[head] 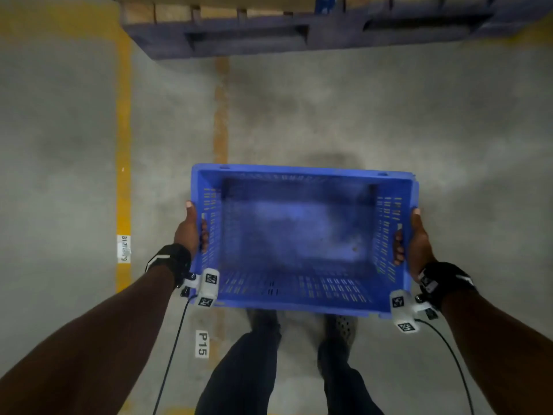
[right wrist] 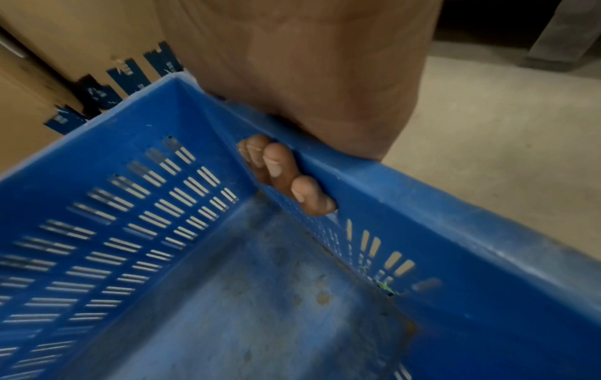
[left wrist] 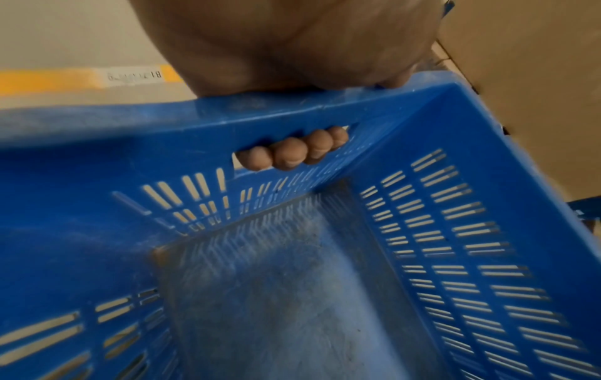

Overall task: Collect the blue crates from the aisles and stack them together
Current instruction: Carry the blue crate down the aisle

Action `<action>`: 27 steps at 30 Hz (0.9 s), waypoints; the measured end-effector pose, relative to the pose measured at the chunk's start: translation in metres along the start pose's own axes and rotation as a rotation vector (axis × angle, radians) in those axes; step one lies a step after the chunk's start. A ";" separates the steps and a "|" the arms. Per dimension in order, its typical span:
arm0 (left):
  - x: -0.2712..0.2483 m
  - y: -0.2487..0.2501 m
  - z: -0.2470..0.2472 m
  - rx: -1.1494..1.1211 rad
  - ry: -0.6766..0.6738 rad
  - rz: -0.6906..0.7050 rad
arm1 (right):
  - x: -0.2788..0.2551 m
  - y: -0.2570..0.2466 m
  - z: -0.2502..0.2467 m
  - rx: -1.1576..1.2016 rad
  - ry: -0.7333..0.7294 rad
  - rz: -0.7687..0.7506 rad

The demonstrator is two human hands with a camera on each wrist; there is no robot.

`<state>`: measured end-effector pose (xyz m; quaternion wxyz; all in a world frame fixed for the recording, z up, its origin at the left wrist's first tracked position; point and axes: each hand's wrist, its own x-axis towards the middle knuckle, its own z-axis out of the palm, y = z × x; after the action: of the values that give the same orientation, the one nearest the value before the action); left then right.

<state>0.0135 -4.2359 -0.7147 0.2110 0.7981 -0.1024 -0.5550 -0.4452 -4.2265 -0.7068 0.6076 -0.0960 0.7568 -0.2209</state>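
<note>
Fingers of the left hand curl through the handle slot of the blue crate, and the right hand grips the opposite end the same way; seen from the head, the crate hangs level in front of the person, above grey floor with a yellow line and a blue pallet ahead. The left wrist view shows fingertips poking inside through the slot, palm over the rim. The right wrist view shows that hand's fingertips hooked in too, cardboard boxes behind.
</note>
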 end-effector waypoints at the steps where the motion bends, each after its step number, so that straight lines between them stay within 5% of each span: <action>1: 0.007 -0.003 0.005 -0.004 -0.001 -0.003 | 0.008 0.003 0.001 -0.003 0.008 -0.003; 22: 0.078 -0.049 0.032 -0.036 0.005 0.011 | 0.088 0.036 0.008 0.033 0.027 -0.002; 27: 0.069 -0.044 0.022 0.224 0.051 0.079 | 0.088 0.033 -0.006 0.010 0.027 -0.015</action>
<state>0.0147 -4.2293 -0.7986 0.1446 0.8259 -0.1897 -0.5109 -0.4686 -4.2322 -0.7976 0.5962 -0.0958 0.7630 -0.2305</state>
